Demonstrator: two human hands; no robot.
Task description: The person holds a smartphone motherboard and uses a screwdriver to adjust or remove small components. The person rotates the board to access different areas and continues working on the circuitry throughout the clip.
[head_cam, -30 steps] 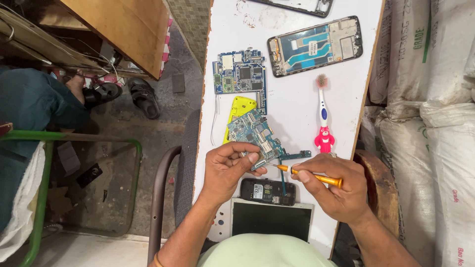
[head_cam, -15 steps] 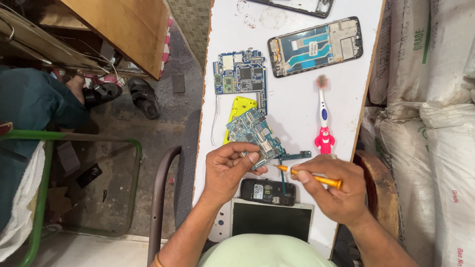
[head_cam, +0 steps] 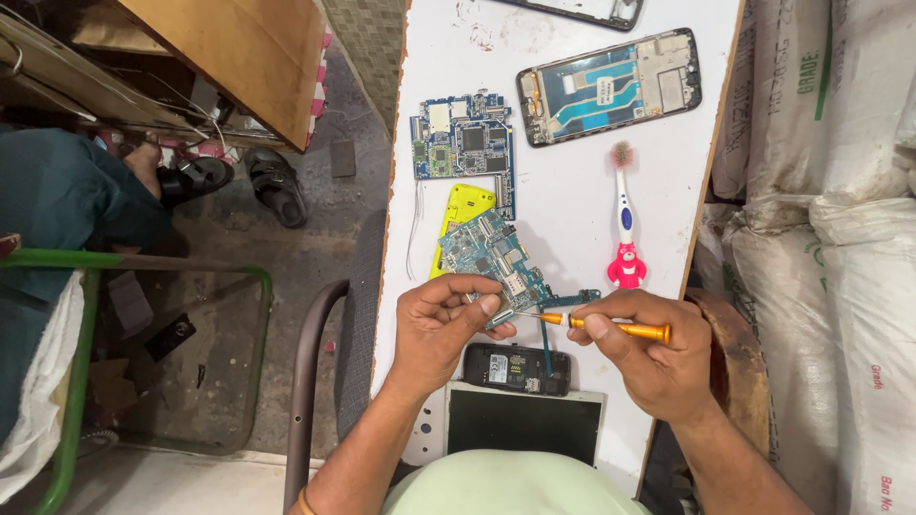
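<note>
my left hand [head_cam: 441, 329] pinches the near edge of a bluish-green circuit board [head_cam: 496, 262], thumb and fingers clamped on it so it sits tilted just above the table. my right hand [head_cam: 654, 358] grips a slim orange screwdriver [head_cam: 611, 327] like a pen, its thin metal tip touching the board right beside my left fingertips. just under my hands lie a small black phone body [head_cam: 515, 367] and a dark glass screen panel [head_cam: 523, 424]. behind the board are a glossy yellow plastic piece [head_cam: 463, 210] and a second blue board [head_cam: 463, 143] studded with chips, then an opened phone frame [head_cam: 611, 86]. to the right lies a toothbrush with a pink figure handle [head_cam: 623, 224]. all of it rests on a smooth white table [head_cam: 572, 200] with a chipped wooden edge. woven white sacks [head_cam: 821, 191] stack to my right; bare concrete floor [head_cam: 239, 248], black sandals [head_cam: 277, 186] and a green metal frame [head_cam: 76, 381] lie to my left.
</note>
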